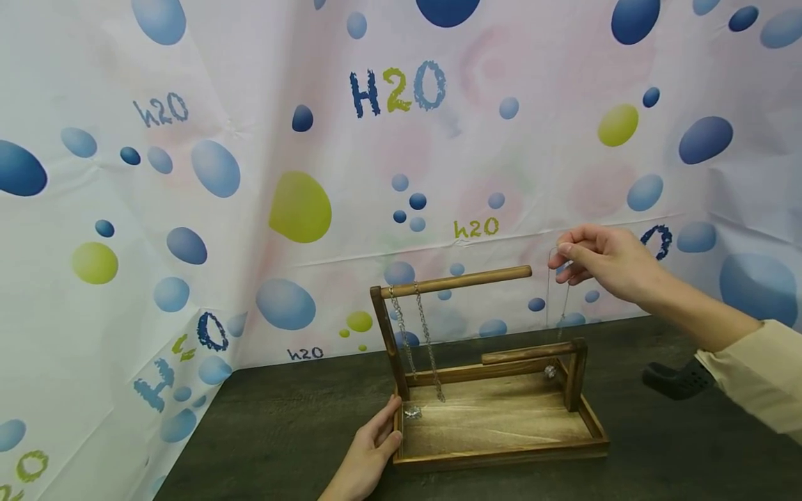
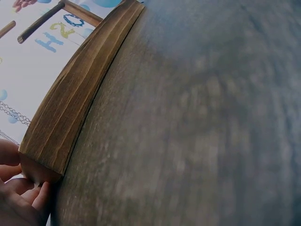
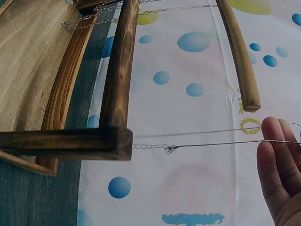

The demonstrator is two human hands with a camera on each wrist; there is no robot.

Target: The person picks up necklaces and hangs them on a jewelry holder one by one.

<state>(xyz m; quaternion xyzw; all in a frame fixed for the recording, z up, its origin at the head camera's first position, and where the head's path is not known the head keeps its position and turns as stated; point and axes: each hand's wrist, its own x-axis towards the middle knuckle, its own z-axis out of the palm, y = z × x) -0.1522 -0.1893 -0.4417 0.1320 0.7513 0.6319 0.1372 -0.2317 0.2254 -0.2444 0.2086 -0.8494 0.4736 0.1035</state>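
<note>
Necklace (image 3: 216,144) hangs in a long, near-vertical loop from the right hand, above the right end of the wooden stand (image 1: 501,458). At the left, the left hand (image 1: 370,449) grips the stand's front left corner, thumb and fingers set around the tray wall; the stand sits on the tabletop (image 1: 301,417). The upper bar (image 1: 457,282) projects rightward from the left post, with hanging chains (image 1: 429,341) looped near the post and a silver ornament (image 1: 412,412) in the tray below. The lower bar (image 1: 526,353) projects leftward from the right post.

The right hand (image 1: 595,261) pinches the top of the loop between thumb and fingers. Governing relation, as judged: the upper bar's free end lies just left of this pinch, apart from it; the bar runs near-horizontal, across the loop's hang. The right hand is the nearer one to that end.

The loop's lower part passes out of sight behind the lower bar. A shiny ornament (image 1: 550,372) shows beneath; its attachment to the loop cannot be confirmed. Thin strands fade against the backdrop (image 1: 376,153). At far right, the sleeve (image 1: 752,376) partly covers a black object (image 1: 677,379), not identifiable.
</note>
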